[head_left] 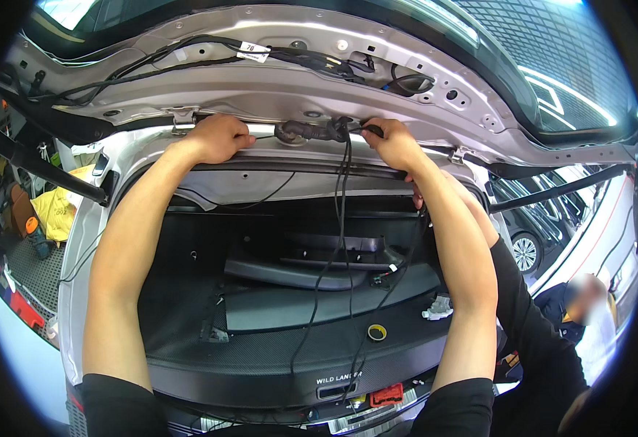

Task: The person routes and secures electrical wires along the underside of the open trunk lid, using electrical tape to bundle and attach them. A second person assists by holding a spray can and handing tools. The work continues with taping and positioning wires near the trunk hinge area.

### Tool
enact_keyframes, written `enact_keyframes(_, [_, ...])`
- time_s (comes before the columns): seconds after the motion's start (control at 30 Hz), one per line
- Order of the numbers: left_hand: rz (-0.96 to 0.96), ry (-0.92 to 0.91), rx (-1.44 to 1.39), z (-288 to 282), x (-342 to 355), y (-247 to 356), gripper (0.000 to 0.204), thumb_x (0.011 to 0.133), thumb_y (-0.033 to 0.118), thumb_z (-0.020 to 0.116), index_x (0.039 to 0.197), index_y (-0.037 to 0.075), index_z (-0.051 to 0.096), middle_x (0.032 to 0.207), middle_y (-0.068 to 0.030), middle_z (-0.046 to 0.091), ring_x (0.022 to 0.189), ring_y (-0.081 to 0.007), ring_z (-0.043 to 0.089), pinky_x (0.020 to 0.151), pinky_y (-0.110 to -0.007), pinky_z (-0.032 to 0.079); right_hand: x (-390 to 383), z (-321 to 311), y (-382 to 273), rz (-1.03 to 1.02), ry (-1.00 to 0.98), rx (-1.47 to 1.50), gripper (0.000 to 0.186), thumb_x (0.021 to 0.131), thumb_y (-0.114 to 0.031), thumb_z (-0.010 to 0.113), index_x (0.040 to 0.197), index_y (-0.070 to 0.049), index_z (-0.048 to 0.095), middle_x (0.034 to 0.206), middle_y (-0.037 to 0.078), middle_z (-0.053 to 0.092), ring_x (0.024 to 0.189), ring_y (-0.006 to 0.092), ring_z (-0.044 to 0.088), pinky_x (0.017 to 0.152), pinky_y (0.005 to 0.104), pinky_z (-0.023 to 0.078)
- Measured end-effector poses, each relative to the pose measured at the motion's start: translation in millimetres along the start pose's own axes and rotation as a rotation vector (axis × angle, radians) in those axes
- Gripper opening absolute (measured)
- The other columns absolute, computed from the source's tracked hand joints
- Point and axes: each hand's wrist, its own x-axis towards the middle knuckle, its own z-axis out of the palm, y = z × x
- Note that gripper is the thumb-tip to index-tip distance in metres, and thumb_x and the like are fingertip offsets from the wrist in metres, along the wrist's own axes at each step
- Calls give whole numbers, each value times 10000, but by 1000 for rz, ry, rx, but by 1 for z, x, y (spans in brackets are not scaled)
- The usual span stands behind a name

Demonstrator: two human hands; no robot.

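Under the raised tailgate (188, 80) both my arms reach up to its hinge edge. My left hand (220, 138) is closed, and a thin dark wire (264, 137) runs from its fingertips toward a black ribbed rubber cable boot (308, 132). On the boot's other side my right hand (393, 142) pinches a black cable (372, 130). Several loose black cables (343, 189) hang from beside the boot into the boot space. Below my right forearm another person's hand (415, 191) shows partly; what its fingers hold is unclear.
Dark trim pieces (297, 271), a tape roll (377, 333) and a clear plastic bag (437, 307) lie in the trunk. A red case (386, 395) sits by the bumper. Gas struts (53, 171) flank the opening. A co-worker's dark sleeve (530, 313) presses close on the right.
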Motion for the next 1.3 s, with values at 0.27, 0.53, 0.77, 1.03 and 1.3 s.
enact_keyframes(0.27, [13,52,-7,-19,-25,-33,321,1039,308,674,952,4,733,847,-217,695,801,-389,648,765,-468,500,-19,24,-36,-241,155,-136,375,916,-180,770,1271,-101,678,1075,162,720,923,364,700,822,480,552])
enact_keyframes(0.53, [-25,16,36,-26,-51,-43,346,1044,334,653,946,11,726,887,-224,704,847,-443,645,775,-495,494,-15,25,-27,-130,39,-371,209,962,-218,710,1112,-72,719,960,222,734,925,459,700,805,572,533])
enact_keyframes(0.77, [-38,45,-17,-26,-61,-43,285,1041,267,670,946,-1,700,813,-233,639,741,-414,557,723,-438,478,-15,-13,-26,315,-220,56,320,1025,-328,733,1108,-19,750,749,87,609,691,191,573,713,416,519])
enact_keyframes(1.03, [-30,106,17,-39,-80,-68,307,1033,292,684,919,8,708,790,-237,643,719,-419,565,699,-456,471,8,-12,4,166,-254,-70,566,1009,-614,655,1098,-76,804,802,85,689,775,191,582,750,374,495])
enact_keyframes(1.3, [3,79,160,-55,-81,-48,298,997,297,693,896,21,741,826,-244,684,825,-469,647,745,-526,497,5,-12,-3,8,-260,-179,411,1061,-408,630,987,-19,740,826,135,728,761,272,637,759,434,511])
